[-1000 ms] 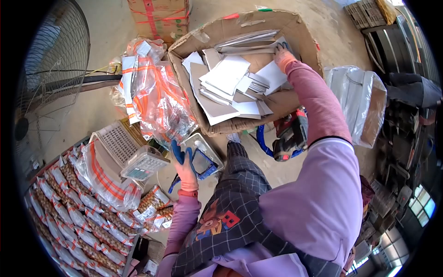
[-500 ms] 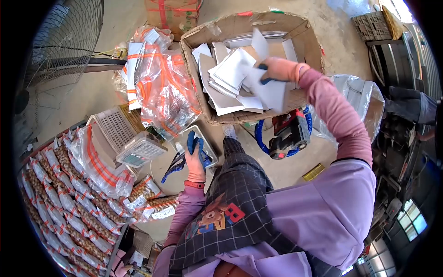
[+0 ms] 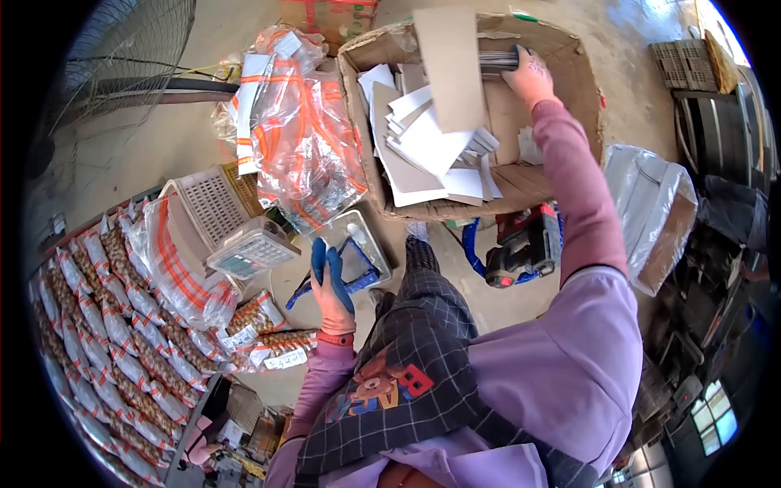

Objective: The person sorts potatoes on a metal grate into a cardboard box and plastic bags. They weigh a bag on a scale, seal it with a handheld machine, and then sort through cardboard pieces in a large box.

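A lavender top [image 3: 561, 350] meets mauve sleeves [image 3: 579, 191], the right one edged by a black band [image 3: 598, 270]. The dark, white-checked apron [image 3: 423, 329] carries a cartoon bear [image 3: 375, 390] and bold coloured lettering [image 3: 415, 380]. Orange gloves [image 3: 332, 299] have blue fingers [image 3: 336, 272]; a red wristband [image 3: 335, 337] circles the left wrist.

Floor [image 3: 630, 81] loaded: cardboard box [image 3: 579, 81] placed around right hand [image 3: 532, 80], plastic-wrapped carton [image 3: 651, 203] set right of that hand, plastic bags [image 3: 305, 138] heaped beyond left hand [image 3: 331, 289].

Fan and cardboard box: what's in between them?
In the head view, a heap of clear plastic bags with orange stripes, plus bare floor, lies between the wire fan and the cardboard box.
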{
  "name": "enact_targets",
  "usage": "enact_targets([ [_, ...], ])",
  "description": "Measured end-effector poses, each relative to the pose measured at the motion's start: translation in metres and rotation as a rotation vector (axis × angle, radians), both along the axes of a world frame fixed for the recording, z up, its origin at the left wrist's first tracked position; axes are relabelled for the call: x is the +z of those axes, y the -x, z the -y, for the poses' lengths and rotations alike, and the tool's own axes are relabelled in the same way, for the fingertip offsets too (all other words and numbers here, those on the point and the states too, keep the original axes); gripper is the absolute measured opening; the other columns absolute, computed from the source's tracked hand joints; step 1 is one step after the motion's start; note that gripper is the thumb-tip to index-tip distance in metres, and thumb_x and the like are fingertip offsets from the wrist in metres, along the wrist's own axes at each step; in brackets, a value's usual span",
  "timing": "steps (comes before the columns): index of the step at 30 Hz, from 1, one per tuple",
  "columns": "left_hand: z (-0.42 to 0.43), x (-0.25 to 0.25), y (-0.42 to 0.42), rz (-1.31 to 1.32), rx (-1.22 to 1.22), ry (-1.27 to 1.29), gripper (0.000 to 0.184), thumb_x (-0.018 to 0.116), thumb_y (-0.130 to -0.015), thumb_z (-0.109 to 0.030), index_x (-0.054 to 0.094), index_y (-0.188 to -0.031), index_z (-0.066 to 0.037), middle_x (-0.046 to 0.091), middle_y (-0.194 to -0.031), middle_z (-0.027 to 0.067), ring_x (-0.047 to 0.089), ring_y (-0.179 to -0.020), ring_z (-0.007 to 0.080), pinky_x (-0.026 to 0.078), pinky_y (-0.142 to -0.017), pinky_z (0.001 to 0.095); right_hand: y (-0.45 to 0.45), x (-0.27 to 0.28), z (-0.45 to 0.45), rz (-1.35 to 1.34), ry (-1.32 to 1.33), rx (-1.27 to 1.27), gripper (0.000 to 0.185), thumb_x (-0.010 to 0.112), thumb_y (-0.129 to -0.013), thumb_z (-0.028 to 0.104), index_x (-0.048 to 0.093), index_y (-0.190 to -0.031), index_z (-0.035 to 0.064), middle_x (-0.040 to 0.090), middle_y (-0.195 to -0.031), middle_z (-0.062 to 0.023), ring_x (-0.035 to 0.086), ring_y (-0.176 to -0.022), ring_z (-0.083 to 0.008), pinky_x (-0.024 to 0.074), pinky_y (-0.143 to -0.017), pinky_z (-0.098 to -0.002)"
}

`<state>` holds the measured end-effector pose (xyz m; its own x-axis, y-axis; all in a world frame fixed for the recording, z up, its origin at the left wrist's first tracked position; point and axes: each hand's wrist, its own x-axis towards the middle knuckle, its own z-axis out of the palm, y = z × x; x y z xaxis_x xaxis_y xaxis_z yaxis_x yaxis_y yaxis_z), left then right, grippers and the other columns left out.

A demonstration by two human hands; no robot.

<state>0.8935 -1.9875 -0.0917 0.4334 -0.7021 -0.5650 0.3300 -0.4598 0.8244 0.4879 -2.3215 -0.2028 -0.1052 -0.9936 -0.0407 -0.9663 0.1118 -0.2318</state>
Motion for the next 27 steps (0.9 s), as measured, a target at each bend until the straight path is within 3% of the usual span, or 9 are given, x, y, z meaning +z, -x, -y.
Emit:
enact_targets([
  [1,-0.005,-0.003,-0.004,0.009,-0.017,-0.025,0.043,0.048,-0.100,-0.020,0.042,-0.139,-0.004,0.047,-0.134,0.0076,0.051,-0.119,0.0203,0.041,-0.101,0.0327,0.002,-0.010,0.007,-0.192,-0.081,0.066,0.070,0.066,-0.075,0.027,0.044,-0.138,0.0098,0.048,-0.137,-0.0207,0.044,-0.128,-0.0376,0.0344,-0.107,-0.0466],
  [3,-0.019,-0.011,-0.005,0.066,-0.054,-0.038,0.042,0.049,-0.100,-0.020,0.043,-0.136,0.000,0.053,-0.126,0.0080,0.054,-0.115,0.0193,0.043,-0.098,0.0316,-0.002,-0.037,0.006,-0.494,0.082,0.199,0.058,0.061,-0.078,0.021,0.048,-0.134,0.0095,0.057,-0.124,-0.0188,0.053,-0.118,-0.0360,0.0420,-0.099,-0.0480],
  [9,-0.031,-0.013,0.001,-0.044,-0.081,-0.170,0.044,0.053,-0.097,-0.014,0.045,-0.138,-0.003,0.048,-0.136,0.0045,0.048,-0.117,0.0142,0.038,-0.099,0.0286,-0.006,-0.082,0.017,-0.420,-0.265,0.301,0.027,0.051,-0.084,0.015,0.062,-0.107,0.0091,0.067,-0.102,-0.0112,0.063,-0.099,-0.0294,0.0500,-0.083,-0.0437],
  [10,-0.032,-0.014,0.000,-0.017,-0.119,-0.128,0.044,0.054,-0.097,-0.016,0.045,-0.137,-0.003,0.049,-0.134,0.0046,0.049,-0.116,0.0146,0.039,-0.099,0.0299,-0.006,-0.099,0.001,-0.511,-0.043,0.389,0.018,0.050,-0.084,0.014,0.064,-0.093,0.0096,0.068,-0.093,-0.0087,0.065,-0.094,-0.0281,0.0501,-0.083,-0.0418],
  [12,-0.026,-0.004,0.002,-0.027,-0.131,-0.130,0.044,0.055,-0.097,-0.016,0.045,-0.137,-0.003,0.049,-0.134,0.0047,0.049,-0.116,0.0146,0.040,-0.098,0.0299,-0.011,-0.127,-0.014,-0.693,0.124,0.561,0.027,0.049,-0.085,0.015,0.064,-0.107,0.0077,0.065,-0.101,-0.0128,0.063,-0.101,-0.0256,0.0492,-0.087,-0.0385],
  [14,-0.020,0.010,0.004,-0.098,-0.036,-0.158,0.041,0.054,-0.096,-0.015,0.048,-0.132,0.002,0.055,-0.122,0.0052,0.056,-0.108,0.0134,0.047,-0.086,0.0259,-0.035,-0.070,-0.033,-0.336,-0.345,0.517,0.033,0.056,-0.083,0.021,0.063,-0.112,0.0071,0.064,-0.108,-0.0144,0.062,-0.103,-0.0285,0.0485,-0.090,-0.0403],
  [17,-0.029,0.017,-0.005,-0.051,-0.113,-0.100,0.039,0.053,-0.097,-0.015,0.048,-0.132,0.001,0.056,-0.121,0.0056,0.057,-0.107,0.0144,0.048,-0.085,0.0259,-0.059,-0.010,-0.073,0.089,-0.381,0.354,0.039,0.065,-0.077,0.032,0.063,-0.107,0.0076,0.063,-0.109,-0.0168,0.060,-0.102,-0.0327,0.0485,-0.089,-0.0410],
  [21,-0.039,0.019,-0.015,-0.119,-0.076,-0.122,0.037,0.051,-0.097,-0.016,0.050,-0.131,-0.003,0.057,-0.123,0.0073,0.059,-0.106,0.0165,0.048,-0.086,0.0278,-0.082,0.075,-0.109,-0.069,-0.405,0.616,0.049,0.066,-0.078,0.028,0.055,-0.120,0.0069,0.057,-0.117,-0.0192,0.059,-0.105,-0.0323,0.0485,-0.090,-0.0403],
  [27,-0.054,0.026,-0.017,-0.206,-0.118,-0.087,0.039,0.052,-0.096,-0.015,0.049,-0.132,-0.002,0.057,-0.124,0.0067,0.060,-0.106,0.0180,0.048,-0.085,0.0280,-0.084,0.048,-0.102,0.175,-0.658,0.648,0.073,0.069,-0.070,0.016,0.042,-0.137,0.0031,0.053,-0.128,-0.0235,0.053,-0.118,-0.0358,0.0419,-0.102,-0.0375],
])
